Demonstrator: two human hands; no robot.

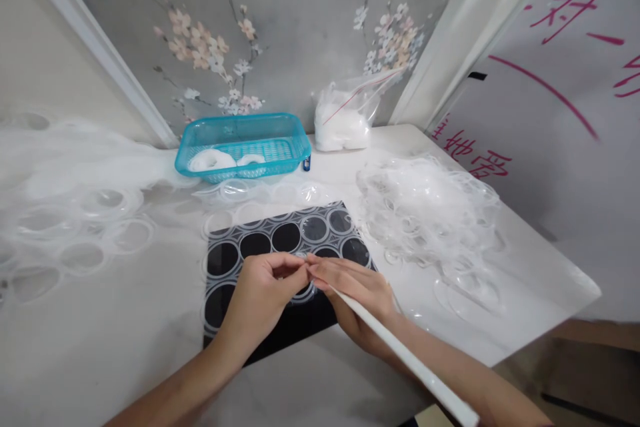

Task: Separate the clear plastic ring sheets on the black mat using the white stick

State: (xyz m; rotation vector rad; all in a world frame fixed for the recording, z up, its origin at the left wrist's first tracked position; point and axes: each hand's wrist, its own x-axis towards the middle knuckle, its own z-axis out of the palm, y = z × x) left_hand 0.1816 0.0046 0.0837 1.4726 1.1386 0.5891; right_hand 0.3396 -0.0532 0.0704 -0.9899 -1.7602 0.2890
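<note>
Grasping a white strip (403, 349), hidden at its tip, in right grip (353, 293); pinching left grip (273, 287) together, with any contents hidden, over a partly covered black sheet (287, 323).

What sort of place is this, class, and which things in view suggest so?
Probably an indoor handwork table, perhaps in a home: a circle-marked black board, heaped clear plastic to its right, and a flower-patterned wall panel behind.
</note>
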